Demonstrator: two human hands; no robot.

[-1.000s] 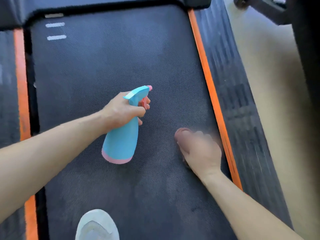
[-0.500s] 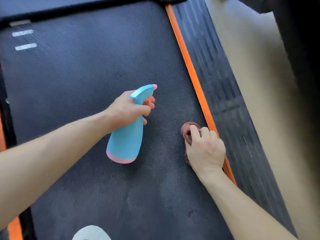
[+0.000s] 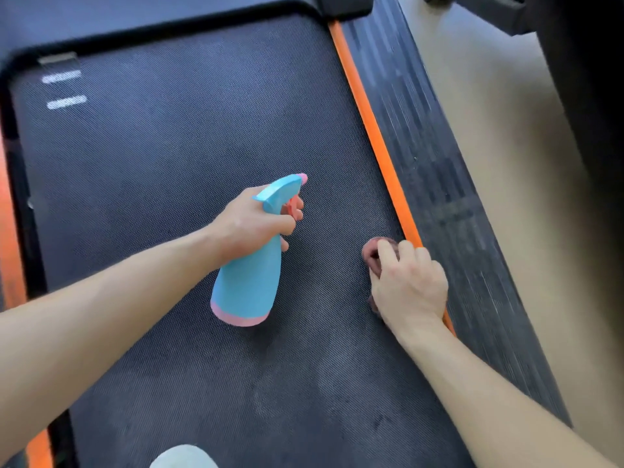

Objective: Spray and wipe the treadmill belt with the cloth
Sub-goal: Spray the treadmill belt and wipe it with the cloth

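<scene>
Starting at the near edge of the treadmill belt (image 3: 169,197), a pale shoe toe (image 3: 184,457) pokes into view. The weave just beyond it shows dull, cloudy patches that look like damp or smeared spray. I judge that stretch sprayed and at least partly wiped, though not evenly.

Further up, at mid-belt, the left grip (image 3: 250,224) is clamped round the neck of the blue spray bottle (image 3: 248,285). Its fingers are on the pink trigger, the nozzle is aimed toward the far end, and the bottle is apparently held just above the belt.

Beside it, against the belt's right edge, the right grip (image 3: 410,288) is curled over the reddish cloth (image 3: 373,255), pressing it onto the belt. The cloth lies bunched under the palm, just beside the orange stripe (image 3: 374,136), with only a fold showing past the fingertips.

Beyond both, the far half of the belt up to the white marks (image 3: 66,103) looks dry and uniform, so most of the spraying and wiping seems left to do.
</scene>
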